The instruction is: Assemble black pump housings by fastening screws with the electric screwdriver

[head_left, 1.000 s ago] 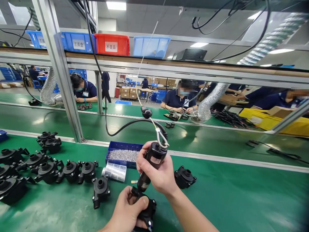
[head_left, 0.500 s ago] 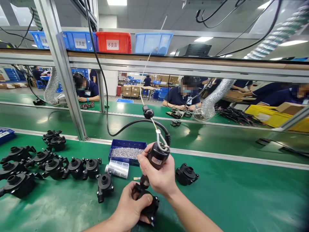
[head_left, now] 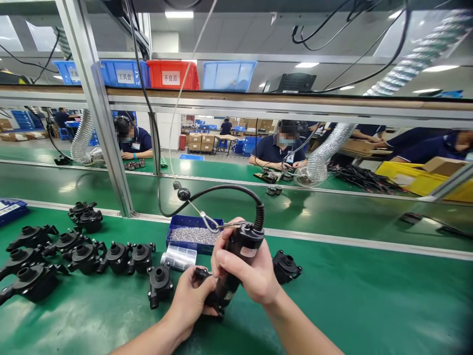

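Note:
My right hand (head_left: 254,273) is wrapped round a black corded electric screwdriver (head_left: 240,251), its cable end tilted up and its lower end down at a black plastic pump housing (head_left: 203,276). The screwdriver's tip is hidden. My left hand (head_left: 192,296) grips that housing from the left, just above the green mat; the hand and the tool cover much of it. Behind my hands, a blue tray (head_left: 195,222) contains many small silver screws (head_left: 194,235). A clear plastic roll (head_left: 179,257) lies in front of it.
Several black pump housings (head_left: 84,256) stand at the left, with one more (head_left: 285,267) right of my hand. The screwdriver's cable (head_left: 218,187) and hanging cord (head_left: 177,108) cross ahead. A metal post (head_left: 96,108) rises at left. Co-workers (head_left: 279,148) sit across the bench.
My right hand has brought the screwdriver more upright and lower, onto another part of the pump housing. My left hand has turned the housing and shifted it slightly left. The hanging cord swung left.

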A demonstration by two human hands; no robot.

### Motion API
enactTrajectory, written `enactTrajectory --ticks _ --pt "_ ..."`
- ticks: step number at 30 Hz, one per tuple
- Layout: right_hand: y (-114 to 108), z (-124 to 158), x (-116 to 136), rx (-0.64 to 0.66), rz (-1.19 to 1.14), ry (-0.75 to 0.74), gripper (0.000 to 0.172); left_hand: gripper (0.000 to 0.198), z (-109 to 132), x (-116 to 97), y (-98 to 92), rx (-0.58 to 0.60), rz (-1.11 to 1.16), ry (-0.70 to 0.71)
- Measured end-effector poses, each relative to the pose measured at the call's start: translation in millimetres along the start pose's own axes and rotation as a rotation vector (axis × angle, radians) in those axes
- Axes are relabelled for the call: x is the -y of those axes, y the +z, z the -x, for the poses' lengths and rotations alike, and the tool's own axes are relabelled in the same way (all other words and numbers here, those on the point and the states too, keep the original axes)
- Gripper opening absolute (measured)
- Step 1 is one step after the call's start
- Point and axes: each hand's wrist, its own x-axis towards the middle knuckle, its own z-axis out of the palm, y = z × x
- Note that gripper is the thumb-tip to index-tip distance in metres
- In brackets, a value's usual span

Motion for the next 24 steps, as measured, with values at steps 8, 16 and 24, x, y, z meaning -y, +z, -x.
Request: enactTrajectory --ticks 8,16,24 --pt "-1.8 -4.4 -1.6 0.082 -0.017 0.045 0.034 0.056 4.9 -7.1 3.5 0.010 0.001 0.001" --pt "-1.5 -1.3 -0.8 0.123 0.040 0.015 0.030 0.064 6.1 -13.3 5.7 -0.014 -0.011 -0.011" --pt "2.9 6.4 -4.6 0.097 0.035 0.052 0.027 0.049 6.8 -17.4 6.9 -0.010 -0.002 -0.018"
